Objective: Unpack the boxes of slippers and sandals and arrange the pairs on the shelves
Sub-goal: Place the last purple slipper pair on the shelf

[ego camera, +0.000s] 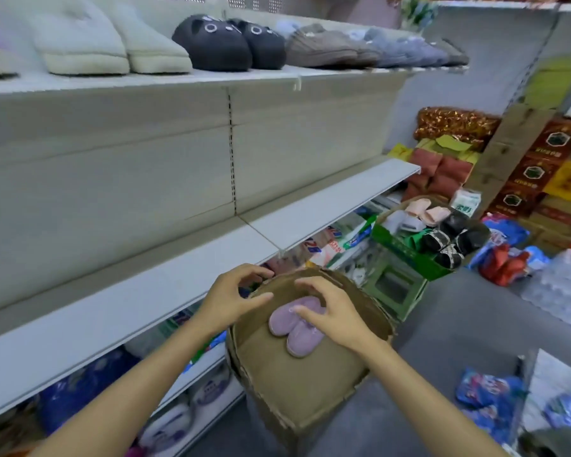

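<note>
A brown cardboard box (297, 384) stands open on the floor beside the shelving, with one pair of lilac fluffy slippers (294, 328) lying in it. My right hand (333, 311) hovers over the pair, fingers loosely curled, holding nothing. My left hand (234, 298) is over the box's left rim, fingers spread and relaxed. The top shelf (211, 79) carries cream slippers (112, 44), black cat-face slippers (228, 42), and brown and blue pairs further right. The middle shelf (165, 285) bears nothing.
A green carton (406, 249) further right holds pink, white and black slippers. Stacked boxes and red packets fill the far corner. Blue packets (488, 397) and bottled water (561, 291) lie on the grey floor at right. Packaged goods fill the bottom shelves.
</note>
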Motion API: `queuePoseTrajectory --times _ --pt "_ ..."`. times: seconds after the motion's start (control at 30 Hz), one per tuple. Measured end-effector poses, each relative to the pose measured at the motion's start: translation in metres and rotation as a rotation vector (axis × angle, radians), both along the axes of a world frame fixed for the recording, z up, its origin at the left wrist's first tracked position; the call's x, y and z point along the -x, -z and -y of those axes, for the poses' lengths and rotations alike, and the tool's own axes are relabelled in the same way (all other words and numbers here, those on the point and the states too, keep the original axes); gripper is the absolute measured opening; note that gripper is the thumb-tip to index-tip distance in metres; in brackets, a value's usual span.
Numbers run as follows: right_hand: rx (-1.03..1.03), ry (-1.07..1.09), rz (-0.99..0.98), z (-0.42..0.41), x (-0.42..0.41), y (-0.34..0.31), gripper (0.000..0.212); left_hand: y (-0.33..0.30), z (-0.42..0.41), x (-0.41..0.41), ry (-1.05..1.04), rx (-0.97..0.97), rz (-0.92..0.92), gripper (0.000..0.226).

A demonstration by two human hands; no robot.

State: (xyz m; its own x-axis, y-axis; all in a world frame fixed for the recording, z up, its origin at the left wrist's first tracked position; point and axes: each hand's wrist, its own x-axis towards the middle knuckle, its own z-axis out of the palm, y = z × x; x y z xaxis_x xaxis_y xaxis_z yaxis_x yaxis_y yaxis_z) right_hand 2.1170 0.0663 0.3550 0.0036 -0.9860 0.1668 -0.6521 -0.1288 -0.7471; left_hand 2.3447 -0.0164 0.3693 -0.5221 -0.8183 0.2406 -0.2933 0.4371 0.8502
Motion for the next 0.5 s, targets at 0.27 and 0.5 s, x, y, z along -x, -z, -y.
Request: queuePoseTrajectory --times 0.27,0.5 --pt "-0.323 0.247 0.212 0.01 0.065 0.144 0.047 0.136 0.049 0.066 0.015 -0.294 0.175 0.03" --pt "-0.605 0.476 0.47 0.047 0.089 0.248 0.054 0.26 0.129 0.12 -0.03 -0.585 0.317 0.037"
